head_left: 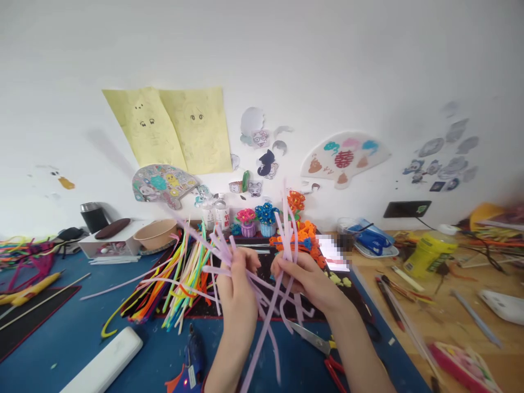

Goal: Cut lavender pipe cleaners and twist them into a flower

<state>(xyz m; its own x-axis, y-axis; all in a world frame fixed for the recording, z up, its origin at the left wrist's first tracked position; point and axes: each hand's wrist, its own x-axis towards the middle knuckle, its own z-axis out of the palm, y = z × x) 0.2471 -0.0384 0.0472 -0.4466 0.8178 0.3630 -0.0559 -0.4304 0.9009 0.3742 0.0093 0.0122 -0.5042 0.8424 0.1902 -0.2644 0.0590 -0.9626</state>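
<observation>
In the middle of the head view, my left hand (238,289) is closed around a bunch of lilac pipe cleaners (221,251), whose ends fan out above and below the fist. My right hand (305,275) pinches several more lilac pipe cleaners (286,232) that point upward, with long ends hanging below it. Between the hands the lower ends cross each other. Under my right wrist lie scissors (311,337) with red and yellow handles. Left of my left hand is a pile of many-coloured pipe cleaners (180,295), and loose lilac strands stretch across it.
A blue glue gun (192,355) and a white case (106,363) lie on the blue mat at the front left. Small pipe-cleaner flower pots (266,221) and orange pieces (309,240) stand behind the hands. A yellow bottle (429,254) is at right.
</observation>
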